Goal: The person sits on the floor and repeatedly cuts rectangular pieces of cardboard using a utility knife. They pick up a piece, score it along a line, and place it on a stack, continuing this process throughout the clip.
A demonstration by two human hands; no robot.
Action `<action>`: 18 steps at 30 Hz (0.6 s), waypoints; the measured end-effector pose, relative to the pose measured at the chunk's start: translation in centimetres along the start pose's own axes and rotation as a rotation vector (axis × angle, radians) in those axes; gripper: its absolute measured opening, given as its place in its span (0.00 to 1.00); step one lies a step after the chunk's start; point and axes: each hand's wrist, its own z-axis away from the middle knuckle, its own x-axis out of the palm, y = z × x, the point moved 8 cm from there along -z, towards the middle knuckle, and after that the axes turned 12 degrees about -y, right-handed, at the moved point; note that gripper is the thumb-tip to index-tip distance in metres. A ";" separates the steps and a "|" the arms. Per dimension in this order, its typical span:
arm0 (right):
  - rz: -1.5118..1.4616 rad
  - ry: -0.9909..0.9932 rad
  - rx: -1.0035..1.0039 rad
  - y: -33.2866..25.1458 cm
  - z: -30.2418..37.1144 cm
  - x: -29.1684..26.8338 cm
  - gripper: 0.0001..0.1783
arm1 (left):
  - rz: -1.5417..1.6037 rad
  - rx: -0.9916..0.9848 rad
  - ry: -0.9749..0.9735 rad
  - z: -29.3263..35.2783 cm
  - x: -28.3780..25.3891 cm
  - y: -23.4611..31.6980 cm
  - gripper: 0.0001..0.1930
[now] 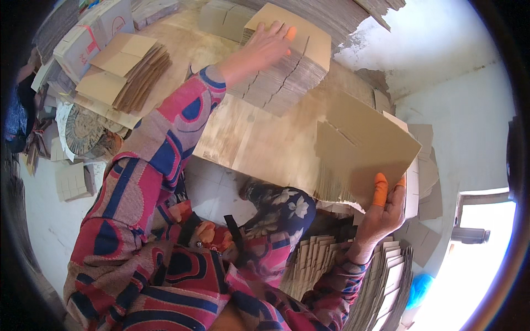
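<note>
My left hand [265, 47] reaches to a tall stack of slotted cardboard pieces [292, 83] at the top middle. Its fingers are spread over the top piece, and orange finger covers show on two fingertips. At the right, my right hand [385, 209] grips the near corner of a brown cardboard sheet [375, 146]. Its orange-covered thumb lies on the sheet's face, while the fingers are mostly hidden behind. The sheet is tilted above a low pile of cardboard with jagged, slotted edges [334, 182] at the table's near right edge.
A wooden table [259, 138] spans the middle. A smaller cardboard stack [132, 71] and white boxes [91, 47] stand at the far left. Upright rows of cardboard [386, 281] are below the right arm. A white wall [464, 105] bounds the right, near a bright opening and a blue bag [420, 291].
</note>
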 end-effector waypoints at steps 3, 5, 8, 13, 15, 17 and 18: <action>-0.056 -0.009 0.006 0.7 0.0 1.1 0.18 | -0.032 0.126 -0.095 -0.4 1.9 -0.4 0.10; -0.071 -0.030 0.020 1.0 -0.2 1.7 0.18 | -0.064 0.245 -0.030 0.1 2.0 -0.1 0.07; -0.146 0.001 0.095 2.0 -0.1 2.0 0.17 | -0.084 0.312 -0.016 0.0 1.1 0.4 0.06; -0.271 0.070 0.083 2.1 0.1 2.4 0.18 | 0.022 0.201 -0.058 -0.4 -0.1 -0.7 0.03; -0.278 0.130 0.085 2.1 0.3 1.4 0.19 | 0.151 0.146 -0.012 -1.5 -1.2 -1.1 0.04; -0.231 0.186 0.090 2.3 0.7 0.3 0.20 | 0.214 0.226 0.196 -1.4 -3.3 -0.2 0.06; -0.184 0.203 0.125 2.3 0.9 -0.3 0.20 | 0.247 0.265 0.301 -1.3 -4.3 0.2 0.06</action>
